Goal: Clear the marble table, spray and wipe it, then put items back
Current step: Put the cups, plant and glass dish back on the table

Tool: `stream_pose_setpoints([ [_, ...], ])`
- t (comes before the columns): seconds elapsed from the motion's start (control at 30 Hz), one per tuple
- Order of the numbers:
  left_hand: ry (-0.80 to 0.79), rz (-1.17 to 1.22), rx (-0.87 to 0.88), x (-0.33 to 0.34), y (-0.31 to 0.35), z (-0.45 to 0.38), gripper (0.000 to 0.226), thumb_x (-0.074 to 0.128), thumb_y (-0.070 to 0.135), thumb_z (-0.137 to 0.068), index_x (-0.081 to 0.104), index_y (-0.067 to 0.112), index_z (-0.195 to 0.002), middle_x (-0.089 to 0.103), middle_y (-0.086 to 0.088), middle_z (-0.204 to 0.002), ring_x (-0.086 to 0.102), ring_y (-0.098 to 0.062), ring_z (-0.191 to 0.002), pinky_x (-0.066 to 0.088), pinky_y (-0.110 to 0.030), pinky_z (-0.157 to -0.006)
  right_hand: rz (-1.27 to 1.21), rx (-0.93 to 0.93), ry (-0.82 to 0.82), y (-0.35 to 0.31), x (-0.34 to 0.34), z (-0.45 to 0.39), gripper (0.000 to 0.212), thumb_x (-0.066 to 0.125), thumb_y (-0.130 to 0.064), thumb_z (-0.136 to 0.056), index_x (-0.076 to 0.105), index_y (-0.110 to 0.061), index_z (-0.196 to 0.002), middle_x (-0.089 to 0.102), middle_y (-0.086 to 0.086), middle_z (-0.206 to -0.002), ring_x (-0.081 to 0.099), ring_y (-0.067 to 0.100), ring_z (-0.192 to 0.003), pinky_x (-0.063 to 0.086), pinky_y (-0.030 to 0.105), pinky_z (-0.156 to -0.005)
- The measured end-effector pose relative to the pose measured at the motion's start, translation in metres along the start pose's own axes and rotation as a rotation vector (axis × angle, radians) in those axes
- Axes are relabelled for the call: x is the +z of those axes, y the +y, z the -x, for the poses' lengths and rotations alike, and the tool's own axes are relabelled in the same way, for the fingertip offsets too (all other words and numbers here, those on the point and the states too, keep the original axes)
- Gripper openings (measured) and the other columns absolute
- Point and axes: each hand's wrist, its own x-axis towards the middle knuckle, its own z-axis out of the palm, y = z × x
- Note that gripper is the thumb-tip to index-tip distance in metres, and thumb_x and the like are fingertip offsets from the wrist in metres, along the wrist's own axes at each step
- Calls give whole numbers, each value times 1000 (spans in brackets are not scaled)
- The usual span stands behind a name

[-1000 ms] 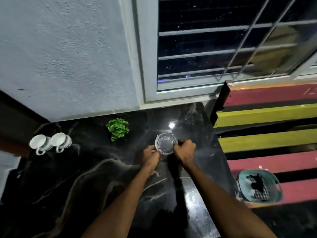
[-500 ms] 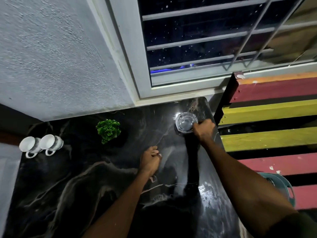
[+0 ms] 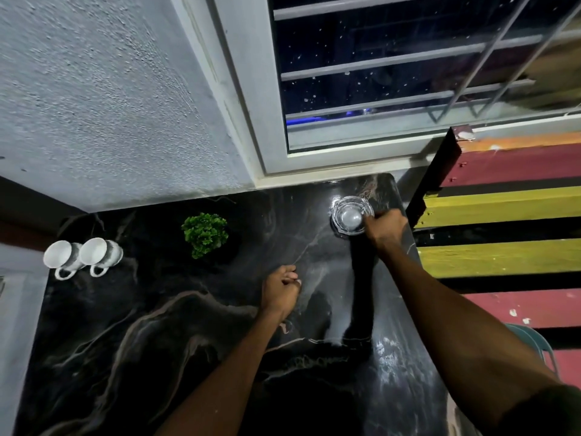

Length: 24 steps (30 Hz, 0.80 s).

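Observation:
A clear glass dish (image 3: 351, 215) rests on the black marble table (image 3: 132, 335) near its far right corner. My right hand (image 3: 386, 228) grips the dish's right rim. My left hand (image 3: 279, 292) hovers over the middle of the table with its fingers curled and nothing in it. A small green plant (image 3: 206, 234) stands toward the back. Two white cups (image 3: 82, 255) sit side by side at the far left edge.
A textured white wall and a barred window frame (image 3: 251, 127) border the table's back. A slatted bench in red and yellow (image 3: 503, 259) stands right of the table. A teal rim (image 3: 534, 339) shows below my right forearm.
My right hand carried the glass dish from the table's middle to the far right corner. My left hand let go of the dish and stayed near the middle.

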Motion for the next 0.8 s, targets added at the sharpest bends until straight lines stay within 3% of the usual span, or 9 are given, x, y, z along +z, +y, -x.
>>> stream_pose_setpoints([
  [0.2,1,8,12,0,0,0,32,63,-2,-87,70,8,-117,69,-3,-95,63,-13,-90,48,-17,-83,18,-26,-17,-2,0,4,24,63,-15,-88,79,1,-96,75,27,-93,74,35,-88,52,29,-76],
  [0.33,6,8,11,1,-2,0,34,64,-3,-86,69,6,-119,69,-5,-97,63,-14,-91,49,-19,-86,42,-32,-31,0,2,14,29,64,-19,-87,75,4,-100,73,29,-98,72,38,-92,57,38,-81],
  [0.43,-5,11,10,1,-5,0,36,65,-1,-86,69,8,-121,69,-2,-97,64,-14,-92,49,-19,-85,47,-56,-60,7,5,24,36,67,-25,-88,72,8,-102,72,30,-102,71,41,-95,55,36,-81],
  [0.5,-13,10,6,1,-7,0,37,66,-1,-86,68,9,-122,68,0,-97,64,-13,-92,50,-19,-86,77,-115,-81,11,8,30,43,68,-21,-85,66,4,-119,67,28,-118,66,42,-110,55,42,-94],
  [0.6,-4,2,16,2,-8,3,38,67,-1,-86,68,8,-123,69,-1,-100,65,-14,-95,52,-23,-92,123,-184,-130,17,13,35,76,72,-17,-79,43,-4,-148,48,22,-147,45,37,-138,38,43,-117],
  [0.7,13,-7,29,1,-10,7,38,67,0,-85,69,8,-123,70,-3,-104,67,-18,-100,53,-30,-101,138,-197,-151,22,18,31,87,77,-18,-80,32,-3,-153,37,23,-155,33,38,-145,28,42,-123],
  [0.8,27,-2,28,0,-14,12,38,67,0,-86,69,10,-123,72,-5,-110,67,-19,-106,53,-32,-103,158,-220,-135,23,20,27,81,78,-15,-81,36,2,-149,41,29,-149,36,42,-140,29,43,-121],
])
